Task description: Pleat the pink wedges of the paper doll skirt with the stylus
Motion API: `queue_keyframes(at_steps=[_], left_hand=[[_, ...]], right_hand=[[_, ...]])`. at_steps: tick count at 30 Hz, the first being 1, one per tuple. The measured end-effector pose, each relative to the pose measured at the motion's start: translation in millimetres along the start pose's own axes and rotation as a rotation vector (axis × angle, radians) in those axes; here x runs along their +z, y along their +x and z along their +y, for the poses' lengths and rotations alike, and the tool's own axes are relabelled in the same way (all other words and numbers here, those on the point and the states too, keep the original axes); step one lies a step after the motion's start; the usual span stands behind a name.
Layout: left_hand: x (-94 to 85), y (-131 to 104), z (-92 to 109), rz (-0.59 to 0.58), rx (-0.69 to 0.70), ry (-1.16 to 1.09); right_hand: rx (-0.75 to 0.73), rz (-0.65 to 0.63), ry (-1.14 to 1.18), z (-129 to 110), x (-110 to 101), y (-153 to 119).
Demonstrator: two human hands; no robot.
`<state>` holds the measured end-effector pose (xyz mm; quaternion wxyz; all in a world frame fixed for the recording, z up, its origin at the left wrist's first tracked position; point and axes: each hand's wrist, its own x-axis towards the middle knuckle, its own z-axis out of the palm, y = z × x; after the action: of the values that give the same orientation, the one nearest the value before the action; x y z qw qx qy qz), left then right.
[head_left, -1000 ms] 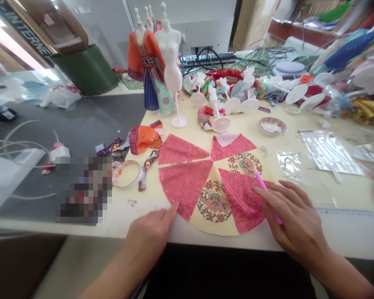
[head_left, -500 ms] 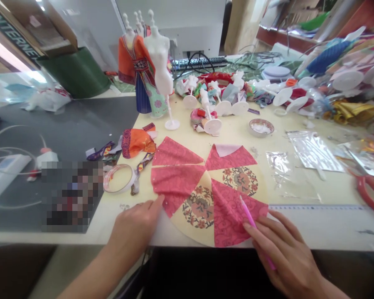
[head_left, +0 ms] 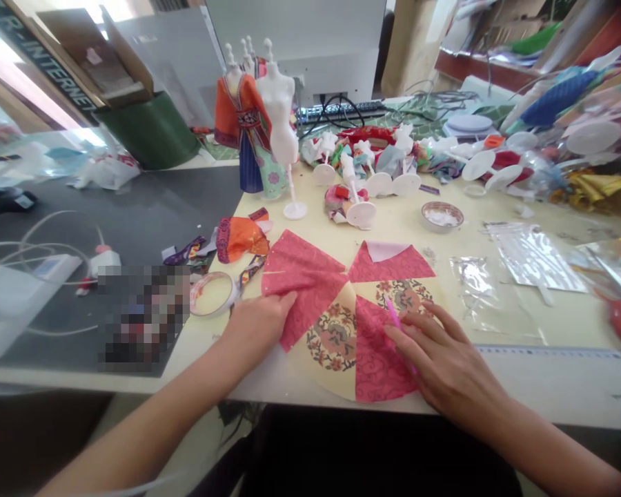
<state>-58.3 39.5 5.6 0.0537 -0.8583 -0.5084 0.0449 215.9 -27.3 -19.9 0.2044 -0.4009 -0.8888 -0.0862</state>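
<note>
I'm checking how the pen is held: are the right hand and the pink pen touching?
Touching. The head view shows the right hand gripping the pink pen in its fingers, one end sticking out past them.

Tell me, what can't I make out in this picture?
In the head view:
Pen: its near end is hidden by the right hand.
Cloth: the part under the left hand is covered.
Ruler: its left end is lost behind the right hand.
Scissors: cut off by the right edge.
Dish: its white contents are too small to identify.
</note>
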Motion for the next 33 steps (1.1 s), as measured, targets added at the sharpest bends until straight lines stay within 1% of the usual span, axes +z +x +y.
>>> queue_keyframes(at_steps=[3, 6, 9, 11, 12, 14, 15, 16, 17, 18, 20, 23, 24, 27, 30, 33], left_hand=[[-1.1, 14.6, -2.6, 0.002, -0.017, -0.012], [-5.6, 21.0, -8.1, 0.033, -0.063, -0.054], [-12.7, 12.4, -14.6, 0.109, -0.159, -0.111], [-15.8, -0.5, -14.3, 0.165, -0.239, -0.245], [-16.2, -7.8, -11.4, 0.170, -0.308, -0.589], [-14.7, -20.9, 0.1, 0.113, -0.492, -1.321], [-13.3, -26.0, 8.2, 0.039, -0.561, -1.639], [-11.9, -29.7, 17.2, -0.022, -0.628, -1.907], [-10.8, -32.1, 26.3, -0.052, -0.689, -2.124], [-10.2, -33.4, 35.0, -0.073, -0.740, -2.295], [-10.9, -34.1, 49.6, -0.063, -0.786, -2.517], [-14.1, -33.9, 63.0, -0.071, -0.836, -2.645], [-14.7, -34.1, 65.6, -0.083, -0.833, -2.675], [-13.5, -35.6, 70.6, -0.113, -0.767, -2.767], [-9.7, -38.1, 73.4, -0.123, -0.697, -2.839], [-8.1, -40.5, 75.8, -0.138, -0.647, -2.895]], right_hand=[[0.034, 0.019, -0.035, 0.1, 4.7, -2.2], [0.074, 0.022, -0.031, -0.6, 3.5, -3.9], [0.105, 0.063, 0.006, -1.8, -1.3, -8.6], [0.115, 0.095, 0.048, -3.4, -4.4, -13.4], [0.116, 0.106, 0.075, -4.8, -5.8, -15.4], [0.120, 0.136, 0.139, -9.4, -8.0, -17.4], [0.126, 0.160, 0.169, -12.7, -9.1, -16.9], [0.132, 0.190, 0.199, -16.5, -10.4, -15.5], [0.134, 0.223, 0.223, -20.9, -11.9, -13.2], [0.136, 0.251, 0.246, -25.5, -13.5, -10.4], [0.118, 0.311, 0.292, -34.8, -17.1, -3.9], [0.096, 0.354, 0.345, -45.9, -21.4, 4.4], [0.081, 0.342, 0.349, -48.6, -22.1, 6.4], [0.045, 0.319, 0.358, -54.5, -21.3, 9.3], [0.047, 0.294, 0.425, -59.0, -16.0, 8.8], [0.067, 0.334, 0.532, -63.5, -8.7, 8.2]])
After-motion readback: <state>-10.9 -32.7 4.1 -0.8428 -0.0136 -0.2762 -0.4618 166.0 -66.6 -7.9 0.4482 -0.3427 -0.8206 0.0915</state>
